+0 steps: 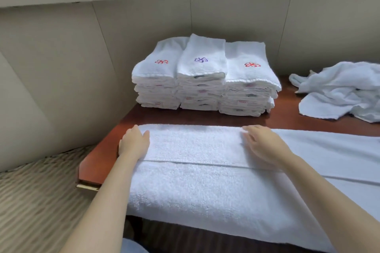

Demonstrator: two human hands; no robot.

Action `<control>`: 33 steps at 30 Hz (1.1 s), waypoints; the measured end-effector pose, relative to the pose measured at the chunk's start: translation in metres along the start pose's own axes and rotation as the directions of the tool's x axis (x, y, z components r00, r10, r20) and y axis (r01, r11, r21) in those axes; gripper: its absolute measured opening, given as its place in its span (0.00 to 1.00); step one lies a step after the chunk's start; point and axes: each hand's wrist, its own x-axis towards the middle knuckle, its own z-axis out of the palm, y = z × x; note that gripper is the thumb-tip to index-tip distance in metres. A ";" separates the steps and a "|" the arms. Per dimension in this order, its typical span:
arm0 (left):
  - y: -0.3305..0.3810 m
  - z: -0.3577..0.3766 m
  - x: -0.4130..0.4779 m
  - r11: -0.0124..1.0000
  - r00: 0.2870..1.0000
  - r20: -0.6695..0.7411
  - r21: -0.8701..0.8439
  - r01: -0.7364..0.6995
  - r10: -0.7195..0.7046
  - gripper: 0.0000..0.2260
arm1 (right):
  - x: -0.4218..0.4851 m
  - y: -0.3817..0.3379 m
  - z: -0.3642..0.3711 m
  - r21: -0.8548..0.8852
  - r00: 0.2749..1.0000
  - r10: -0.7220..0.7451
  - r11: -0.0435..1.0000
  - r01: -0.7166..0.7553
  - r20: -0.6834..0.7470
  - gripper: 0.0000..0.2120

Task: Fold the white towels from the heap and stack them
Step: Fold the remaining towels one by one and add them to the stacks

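Left grip [133, 144] and right grip [265, 146], both released flat, are pressing a folded white towel [195, 187] lying on the bench [98, 158].

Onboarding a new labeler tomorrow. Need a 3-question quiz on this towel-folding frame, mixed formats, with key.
1. True or false: the left hand and the right hand both rest on the spread towel.
2. Pick one: the flower embroidered on top of the middle stack is A) red, B) purple, C) green.
3. Fill in: seen from the camera, the unfolded heap lies to the ___ of that stack.
Key: 1 true; 2 B; 3 right.
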 end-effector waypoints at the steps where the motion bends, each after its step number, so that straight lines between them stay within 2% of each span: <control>1: -0.001 -0.002 0.004 0.998 1.000 -0.015 -0.061 0.011 -0.011 0.22 | 0.002 0.009 -0.007 -0.050 0.991 0.071 0.996 -0.077 -0.110 0.18; 2: -0.001 -0.004 0.007 0.991 0.999 -0.036 -0.128 0.025 -0.030 0.18 | 0.004 0.021 -0.013 -0.124 0.971 0.157 0.976 -0.181 -0.178 0.19; 4: -0.004 -0.009 0.014 0.960 0.992 -0.028 -0.258 0.108 -0.120 0.04 | 0.008 0.046 -0.026 -0.220 0.928 0.337 0.904 -0.366 -0.160 0.19; 6: -0.004 -0.018 0.017 0.934 0.974 0.061 -0.276 0.226 -0.218 0.07 | 0.012 0.064 -0.033 -0.185 0.894 0.447 0.876 -0.445 -0.032 0.14; 9: -0.002 -0.027 0.020 0.922 0.944 0.187 -0.232 0.311 -0.271 0.07 | 0.021 0.078 -0.032 -0.115 0.912 0.406 0.910 -0.398 0.055 0.09; 12: 0.004 -0.024 0.023 0.910 0.943 0.195 -0.268 0.315 -0.269 0.05 | 0.027 0.082 -0.023 -0.136 0.923 0.385 0.914 -0.383 -0.012 0.07; 13: 0.005 -0.020 0.025 0.912 0.957 0.146 -0.294 0.285 -0.251 0.07 | 0.028 0.082 -0.019 -0.124 0.925 0.376 0.916 -0.381 -0.061 0.07; 15: 0.011 -0.010 0.026 0.951 0.983 -0.045 -0.264 0.163 -0.181 0.11 | 0.032 0.081 -0.012 -0.090 0.935 0.303 0.942 -0.323 -0.184 0.07; 17: 0.016 -0.002 0.025 0.978 0.966 -0.237 -0.199 0.059 -0.107 0.07 | 0.036 0.079 -0.006 -0.017 0.929 0.227 0.970 -0.243 -0.292 0.06; 18: 0.017 0.000 0.025 0.984 0.956 -0.278 -0.173 0.050 -0.097 0.06 | 0.040 0.079 -0.004 0.029 0.928 0.214 0.976 -0.215 -0.306 0.05; 21: 0.017 0.007 0.026 0.997 0.963 -0.257 -0.042 0.070 -0.079 0.14 | 0.048 0.080 -0.002 0.047 0.949 0.229 0.973 -0.224 -0.219 0.04; 24: 0.027 0.008 0.011 0.980 0.972 -0.235 0.195 0.034 0.013 0.16 | 0.040 0.078 -0.002 -0.067 0.932 0.177 0.976 -0.208 -0.316 0.03; 26: 0.040 0.008 -0.002 0.943 0.977 -0.137 0.311 -0.115 0.164 0.17 | 0.030 0.075 0.001 -0.108 0.943 0.109 0.983 -0.149 -0.316 0.05; 28: 0.057 0.013 -0.018 0.900 0.944 0.075 0.288 -0.328 0.321 0.20 | 0.018 0.072 -0.001 -0.054 0.970 0.085 0.994 -0.099 -0.229 0.11; 31: 0.078 0.027 -0.052 0.830 0.803 0.399 0.156 -0.535 0.443 0.26 | -0.004 0.077 -0.008 -0.099 1.000 0.007 0.995 -0.010 -0.026 0.16; 33: 0.083 0.033 -0.066 0.787 0.736 0.476 0.135 -0.602 0.482 0.28 | -0.024 0.089 -0.018 -0.116 0.998 0.021 0.993 -0.014 0.057 0.20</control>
